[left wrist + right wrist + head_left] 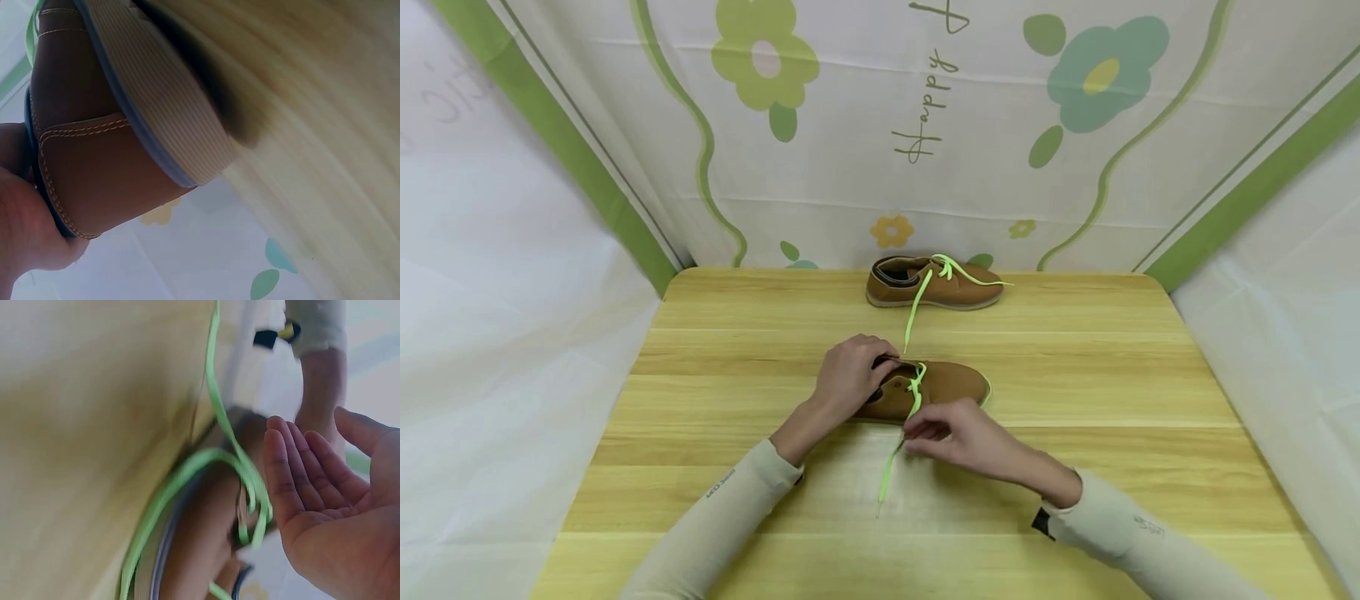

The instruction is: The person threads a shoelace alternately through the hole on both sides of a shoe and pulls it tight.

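A brown shoe (955,385) with bright green laces lies on the table, toe to the right. My left hand (848,377) grips its collar at the opening; the left wrist view shows the brown heel (94,178) and ribbed sole (165,106), with the hand (34,231) at the top edge. Beside the shoe's near side is my right hand (966,435), close to the loose lace end (883,483) that trails toward me. In the right wrist view, the relaxed fingers (281,469) stand next to the green lace (212,375) with nothing held between them.
A matching brown shoe (973,293) stands at the table's back edge, one green lace end hanging forward from it. The wooden table (737,358) meets a flower-printed white curtain (850,167) behind, with white fabric walls left and right.
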Tool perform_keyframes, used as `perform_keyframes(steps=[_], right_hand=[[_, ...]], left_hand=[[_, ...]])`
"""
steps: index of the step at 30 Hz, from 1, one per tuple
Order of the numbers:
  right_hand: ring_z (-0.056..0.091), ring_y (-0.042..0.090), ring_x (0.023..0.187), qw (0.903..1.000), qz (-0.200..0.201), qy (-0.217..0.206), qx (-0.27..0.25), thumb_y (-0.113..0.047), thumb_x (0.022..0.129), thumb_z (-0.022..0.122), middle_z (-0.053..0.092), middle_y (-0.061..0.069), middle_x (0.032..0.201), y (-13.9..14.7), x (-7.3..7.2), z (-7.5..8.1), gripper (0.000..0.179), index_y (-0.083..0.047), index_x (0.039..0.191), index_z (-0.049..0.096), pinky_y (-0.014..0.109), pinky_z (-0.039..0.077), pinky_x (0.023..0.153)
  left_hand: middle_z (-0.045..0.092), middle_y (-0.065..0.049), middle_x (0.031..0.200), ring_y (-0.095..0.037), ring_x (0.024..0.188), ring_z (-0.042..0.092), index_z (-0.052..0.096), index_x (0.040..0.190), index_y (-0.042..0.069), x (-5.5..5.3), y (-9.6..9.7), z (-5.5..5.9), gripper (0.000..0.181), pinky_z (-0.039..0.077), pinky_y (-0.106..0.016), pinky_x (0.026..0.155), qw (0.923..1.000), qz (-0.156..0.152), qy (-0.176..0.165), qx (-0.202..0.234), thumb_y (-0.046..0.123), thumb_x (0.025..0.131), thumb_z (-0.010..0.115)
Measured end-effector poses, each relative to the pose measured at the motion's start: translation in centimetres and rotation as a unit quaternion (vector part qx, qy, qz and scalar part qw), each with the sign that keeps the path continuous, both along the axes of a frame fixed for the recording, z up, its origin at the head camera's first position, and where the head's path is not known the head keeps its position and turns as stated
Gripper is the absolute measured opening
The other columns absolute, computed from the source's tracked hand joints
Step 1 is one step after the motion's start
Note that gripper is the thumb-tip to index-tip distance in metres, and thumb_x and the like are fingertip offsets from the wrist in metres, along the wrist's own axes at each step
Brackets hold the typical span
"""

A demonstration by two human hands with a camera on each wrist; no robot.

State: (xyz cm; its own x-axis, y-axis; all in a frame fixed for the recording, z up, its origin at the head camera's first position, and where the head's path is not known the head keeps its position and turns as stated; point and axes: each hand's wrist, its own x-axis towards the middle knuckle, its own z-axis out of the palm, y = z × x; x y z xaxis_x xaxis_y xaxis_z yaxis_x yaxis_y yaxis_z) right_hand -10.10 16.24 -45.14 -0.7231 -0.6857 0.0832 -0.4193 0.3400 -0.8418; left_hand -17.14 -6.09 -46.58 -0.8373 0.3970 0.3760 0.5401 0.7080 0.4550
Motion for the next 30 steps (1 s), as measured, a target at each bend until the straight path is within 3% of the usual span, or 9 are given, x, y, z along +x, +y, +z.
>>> perform_keyframes(steps=[9, 15, 21, 30], right_hand=[[0.075, 0.023, 0.087, 0.9913, -0.118, 0.029, 0.05, -0.011, 0.099, 0.076, 0.079, 0.004, 0.1, 5.4, -3.4, 1.3, 0.018, 0.001, 0.113, 0.077, 0.029, 0.062, 0.076], [0.072, 0.018, 0.081, 0.9688, -0.198, 0.077, 0.128, -0.007, 0.1, 0.073, 0.078, 0.007, 0.091, 8.6, -6.3, 0.3, 0.011, 0.001, 0.106, 0.077, 0.029, 0.058, 0.071], [0.07, 0.016, 0.075, 0.9544, -0.195, 0.098, 0.203, -0.004, 0.095, 0.077, 0.076, 0.005, 0.084, 9.9, -7.5, -1.8, 0.004, 0.0, 0.095, 0.077, 0.036, 0.058, 0.069], [0.066, 0.012, 0.071, 0.9482, -0.197, 0.1, 0.228, -0.002, 0.091, 0.076, 0.073, 0.0, 0.078, 9.9, -8.0, -3.6, 0.006, -0.006, 0.087, 0.078, 0.037, 0.057, 0.068]], left_hand=[[0.08, 0.003, 0.093, -0.017, 0.085, 0.076, 0.084, 0.095, 0.018, -0.1, 0.0, -0.4, 0.003, 0.062, -0.037, 0.074, 0.9999, 0.002, 0.009, 0.007, 0.018, 0.092, 0.085], [0.08, 0.002, 0.09, -0.016, 0.081, 0.076, 0.084, 0.092, 0.014, -0.2, 0.0, -0.2, 0.004, 0.062, -0.036, 0.072, 0.9996, -0.013, 0.024, 0.001, 0.018, 0.093, 0.084], [0.08, 0.002, 0.088, -0.014, 0.078, 0.076, 0.082, 0.09, 0.013, -0.4, 0.0, -0.1, 0.003, 0.061, -0.035, 0.069, 0.9981, -0.034, 0.05, -0.009, 0.013, 0.091, 0.086], [0.08, -0.002, 0.088, -0.017, 0.077, 0.077, 0.081, 0.089, 0.011, -0.3, -0.1, -0.1, 0.008, 0.062, -0.035, 0.068, 0.9952, -0.053, 0.078, -0.024, 0.003, 0.089, 0.085]])
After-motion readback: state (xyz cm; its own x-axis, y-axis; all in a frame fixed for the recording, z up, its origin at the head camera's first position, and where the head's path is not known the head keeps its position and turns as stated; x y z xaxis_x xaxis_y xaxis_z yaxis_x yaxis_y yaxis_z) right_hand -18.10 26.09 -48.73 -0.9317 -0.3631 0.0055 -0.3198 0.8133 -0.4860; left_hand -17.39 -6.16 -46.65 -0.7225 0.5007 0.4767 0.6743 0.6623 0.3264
